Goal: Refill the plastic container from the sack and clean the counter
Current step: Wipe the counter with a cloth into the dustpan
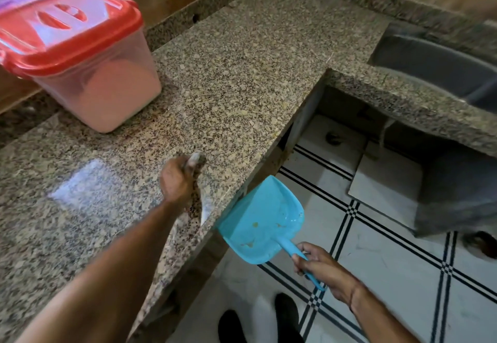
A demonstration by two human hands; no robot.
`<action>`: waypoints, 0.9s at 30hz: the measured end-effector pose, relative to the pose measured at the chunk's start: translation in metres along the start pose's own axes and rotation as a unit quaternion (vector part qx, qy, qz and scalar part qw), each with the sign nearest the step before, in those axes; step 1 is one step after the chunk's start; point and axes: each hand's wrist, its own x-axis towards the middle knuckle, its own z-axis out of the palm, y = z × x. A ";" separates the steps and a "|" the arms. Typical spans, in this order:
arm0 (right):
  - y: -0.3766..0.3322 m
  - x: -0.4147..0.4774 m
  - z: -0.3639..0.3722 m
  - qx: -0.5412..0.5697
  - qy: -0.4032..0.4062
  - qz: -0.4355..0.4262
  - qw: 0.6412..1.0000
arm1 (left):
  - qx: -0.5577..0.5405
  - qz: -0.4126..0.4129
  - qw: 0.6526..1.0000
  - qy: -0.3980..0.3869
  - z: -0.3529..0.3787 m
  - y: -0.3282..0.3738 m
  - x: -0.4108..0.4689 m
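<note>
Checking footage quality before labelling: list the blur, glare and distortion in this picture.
Head view: motion blur smears the left hand and the small grey thing it grips; white glare patches the counter; purple glare washes the red lid; wide-angle lens bends the counter edges.

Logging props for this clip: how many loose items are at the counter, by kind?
Plastic container, red lid: 1
Blue dustpan, held by the right hand: 1
Blurred sweeping tool, gripped by the left hand: 1
Total: 3

one container [88, 55], one dustpan [259, 221], one sink [441, 67]
</note>
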 end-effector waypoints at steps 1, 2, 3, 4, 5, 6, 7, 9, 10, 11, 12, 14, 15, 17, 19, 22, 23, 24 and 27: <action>-0.002 0.004 -0.002 0.001 -0.007 -0.005 1.000 | 0.011 0.006 1.000 -0.005 0.001 0.004 0.001; -0.004 0.008 -0.004 -0.002 -0.014 -0.009 1.000 | 0.005 0.026 0.999 -0.029 0.004 0.012 -0.002; -0.005 0.013 -0.007 -0.008 -0.021 -0.013 1.000 | -0.014 0.053 0.997 -0.061 0.007 0.022 -0.009; -0.008 0.017 -0.009 -0.017 -0.029 -0.017 0.999 | -0.014 0.085 0.992 -0.093 0.012 0.030 -0.017; -0.010 0.021 -0.010 -0.025 -0.037 -0.019 0.999 | 0.001 0.117 0.986 -0.115 0.019 0.034 -0.025; -0.014 0.026 -0.012 -0.032 -0.046 -0.023 0.998 | 0.035 0.133 0.983 -0.118 0.025 0.035 -0.031; -0.017 0.030 -0.013 -0.037 -0.056 -0.026 0.997 | 0.067 0.138 0.982 -0.111 0.031 0.034 -0.034; -0.024 0.034 -0.017 -0.041 -0.079 -0.030 0.996 | 0.121 0.136 0.979 -0.087 0.037 0.031 -0.043; -0.027 0.035 -0.019 -0.045 -0.088 -0.032 0.995 | 0.129 0.131 0.980 -0.079 0.040 0.029 -0.050; -0.029 0.037 -0.021 -0.053 -0.097 -0.032 0.993 | 0.129 0.126 0.981 -0.069 0.044 0.030 -0.059; -0.030 0.038 -0.023 -0.060 -0.105 -0.034 0.992 | 0.132 0.118 0.982 -0.060 0.048 0.031 -0.067; -0.028 0.041 -0.028 -0.071 -0.117 -0.038 0.990 | 0.160 0.111 0.980 -0.033 0.054 0.038 -0.083; -0.026 0.043 -0.031 -0.077 -0.123 -0.039 0.989 | 0.181 0.107 0.977 -0.023 0.057 0.042 -0.089; -0.023 0.045 -0.038 -0.092 -0.135 -0.038 0.986 | 0.215 0.092 0.972 -0.017 0.059 0.049 -0.094; -0.022 0.046 -0.044 -0.100 -0.147 -0.032 0.984 | 0.225 0.073 0.972 -0.009 0.058 0.050 -0.097; -0.025 0.050 -0.052 -0.098 -0.164 -0.029 0.981 | 0.185 0.045 0.982 0.005 0.055 0.052 -0.097; -0.026 0.051 -0.055 -0.098 -0.167 -0.028 0.981 | 0.178 0.041 0.983 0.005 0.055 0.052 -0.093; -0.029 0.052 -0.057 -0.097 -0.170 -0.030 0.980 | 0.178 0.036 0.983 0.000 0.055 0.053 -0.089; -0.035 0.055 -0.058 -0.087 -0.175 -0.032 0.980 | 0.171 -0.013 0.985 -0.016 0.054 0.058 -0.079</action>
